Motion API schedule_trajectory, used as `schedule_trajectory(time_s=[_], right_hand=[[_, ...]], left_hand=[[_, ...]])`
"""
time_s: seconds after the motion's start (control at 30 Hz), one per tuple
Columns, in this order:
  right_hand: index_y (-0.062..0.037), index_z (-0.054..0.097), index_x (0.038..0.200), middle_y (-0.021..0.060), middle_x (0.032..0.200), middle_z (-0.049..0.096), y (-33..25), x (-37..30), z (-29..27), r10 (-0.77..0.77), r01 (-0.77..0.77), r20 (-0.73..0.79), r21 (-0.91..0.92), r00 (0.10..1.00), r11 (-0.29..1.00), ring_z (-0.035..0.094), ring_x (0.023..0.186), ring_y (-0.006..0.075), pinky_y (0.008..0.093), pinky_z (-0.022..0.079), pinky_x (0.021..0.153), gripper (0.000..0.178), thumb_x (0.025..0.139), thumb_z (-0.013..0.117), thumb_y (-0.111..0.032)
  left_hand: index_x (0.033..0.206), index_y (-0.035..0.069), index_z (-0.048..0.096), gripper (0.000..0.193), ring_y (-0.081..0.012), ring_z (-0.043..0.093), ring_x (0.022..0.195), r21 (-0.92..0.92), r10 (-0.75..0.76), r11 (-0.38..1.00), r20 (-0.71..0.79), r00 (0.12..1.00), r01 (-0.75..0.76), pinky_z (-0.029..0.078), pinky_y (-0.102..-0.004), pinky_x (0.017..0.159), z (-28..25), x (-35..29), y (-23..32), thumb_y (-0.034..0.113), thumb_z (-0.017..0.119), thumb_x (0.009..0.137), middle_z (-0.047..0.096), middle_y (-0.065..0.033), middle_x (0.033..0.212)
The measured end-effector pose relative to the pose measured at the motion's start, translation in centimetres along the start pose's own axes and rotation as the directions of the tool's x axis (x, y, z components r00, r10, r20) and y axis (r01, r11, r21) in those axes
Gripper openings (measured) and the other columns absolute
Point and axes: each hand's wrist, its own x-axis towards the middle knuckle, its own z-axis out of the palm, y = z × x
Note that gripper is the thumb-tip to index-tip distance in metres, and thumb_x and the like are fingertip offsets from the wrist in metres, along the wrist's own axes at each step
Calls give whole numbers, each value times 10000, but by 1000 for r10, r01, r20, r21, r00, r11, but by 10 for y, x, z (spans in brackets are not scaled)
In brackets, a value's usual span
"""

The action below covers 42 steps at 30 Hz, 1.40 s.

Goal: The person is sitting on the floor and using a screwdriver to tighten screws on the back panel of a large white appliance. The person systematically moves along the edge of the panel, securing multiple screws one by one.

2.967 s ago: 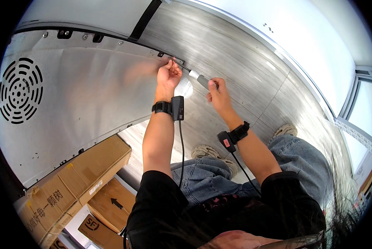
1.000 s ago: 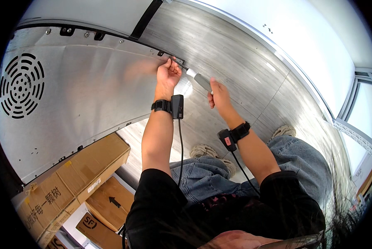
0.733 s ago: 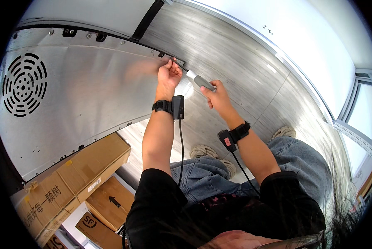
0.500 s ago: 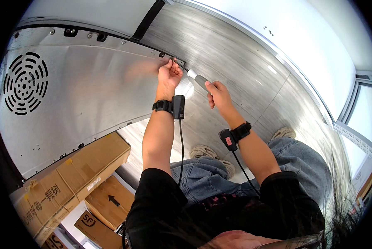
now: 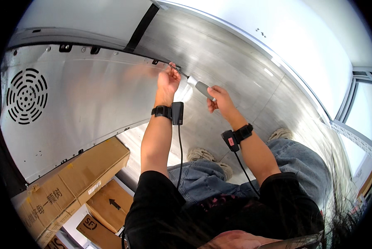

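Note:
My right hand (image 5: 220, 101) is closed around the grey handle of a screwdriver (image 5: 201, 88) with a white collar. Its thin dark shaft slants up and left to the far right corner of a large silver metal panel (image 5: 90, 91). At that corner my left hand (image 5: 168, 79) is held palm up, its fingers curled together around the shaft's tip at the panel's edge. Whatever those fingers pinch is too small and partly hidden. The panel has a round pattern of vent slots at its left and screws and black clips along its far edge.
Several brown cardboard boxes (image 5: 95, 157) stand at the lower left, against the panel's near edge. A white wall panel (image 5: 293, 45) with a metal edge runs along the far right. Grey wood-look floor (image 5: 235, 50) lies between. Black cables hang from my wrist straps.
The panel sits lower in the picture, and its corner has shifted slightly left and down. Both hands keep their hold, the screwdriver still reaching the same corner.

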Motion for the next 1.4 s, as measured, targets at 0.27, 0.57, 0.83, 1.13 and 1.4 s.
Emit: schedule_trajectory(time_s=[0.27,0.57,0.83,1.13,1.4], right_hand=[[-29,498,1180,64,744,582,-20,-14,-64,-81,86,-46,111,996,990,563,588,150,298,483,543,339,920,499,-246],[-37,529,1171,85,839,602,-46,-57,-144,-325,418,-459,115,827,901,501,553,115,266,429,520,326,872,497,-162],[-32,559,1131,105,763,587,-41,-86,-179,-360,592,-638,190,680,783,457,486,108,239,381,458,344,816,437,-97],[-26,573,1115,89,746,581,-38,-92,-177,-369,567,-640,129,675,814,449,492,100,234,374,459,321,831,440,-94],[-47,594,1101,21,710,575,-39,-55,-138,-406,429,-527,-84,747,899,419,484,43,192,336,446,267,870,597,-181]], left_hand=[[1088,63,544,214,-92,547,727,152,-82,987,191,978,53,463,-229,637,81,-2,-50,96,393,939,601,-22,884],[1085,28,562,220,-91,515,669,666,78,630,458,885,-400,427,-224,600,218,16,-132,122,555,887,558,-8,825],[989,69,651,239,-205,619,766,718,366,-171,682,633,-675,481,-314,703,261,56,-172,193,667,786,658,-77,854],[920,69,669,150,-182,611,724,661,440,-234,726,529,-713,483,-310,636,255,64,-178,179,639,823,644,-50,801],[956,55,558,102,-185,611,841,342,-67,935,435,898,-95,510,-297,741,176,16,-134,140,519,916,618,-62,910]])
